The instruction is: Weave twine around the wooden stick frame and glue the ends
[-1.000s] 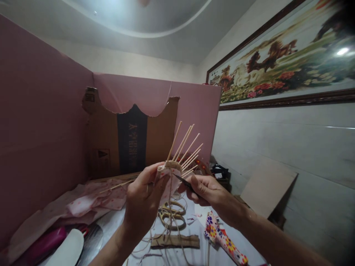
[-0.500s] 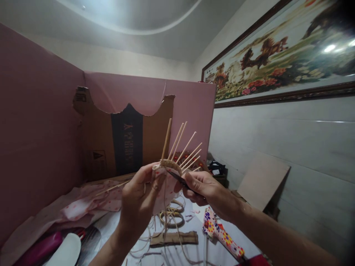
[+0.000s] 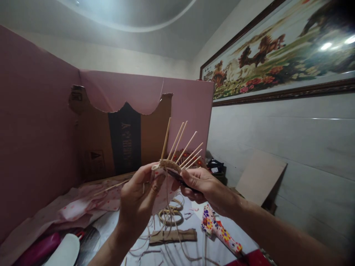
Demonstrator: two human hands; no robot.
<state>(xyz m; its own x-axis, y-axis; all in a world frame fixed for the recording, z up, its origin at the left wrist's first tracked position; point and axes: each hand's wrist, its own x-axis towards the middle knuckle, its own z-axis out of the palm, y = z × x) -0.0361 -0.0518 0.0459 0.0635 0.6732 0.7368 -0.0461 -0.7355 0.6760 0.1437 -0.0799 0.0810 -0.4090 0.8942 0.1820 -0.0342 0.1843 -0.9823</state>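
Observation:
My left hand [image 3: 141,194] is closed around the left end of a small curved woven piece [image 3: 170,164], with pink-dotted cloth [image 3: 163,197] hanging below it. Thin wooden sticks [image 3: 181,142] fan up and to the right from its upper edge. In my right hand [image 3: 201,184] is a dark, narrow, pointed tool [image 3: 177,176], whose exact kind I cannot make out. Its tip meets the underside of the weave near my left thumb. Pale cords trail from the piece down to the table. My fingers hide part of the weave and the tool's rear end.
Below lie brown rings [image 3: 171,217], a folded brown strip [image 3: 173,236], loose cords and a flower-patterned glue gun [image 3: 219,229]. More dotted cloth [image 3: 83,205] spreads on the left, near a magenta object [image 3: 41,247]. A torn cardboard box [image 3: 155,136] stands behind, against pink panels [image 3: 191,111].
The view has shifted slightly, so the background sits a little further left. Both hands keep their grip, and the tool's tip stays at the weave with hardly any movement.

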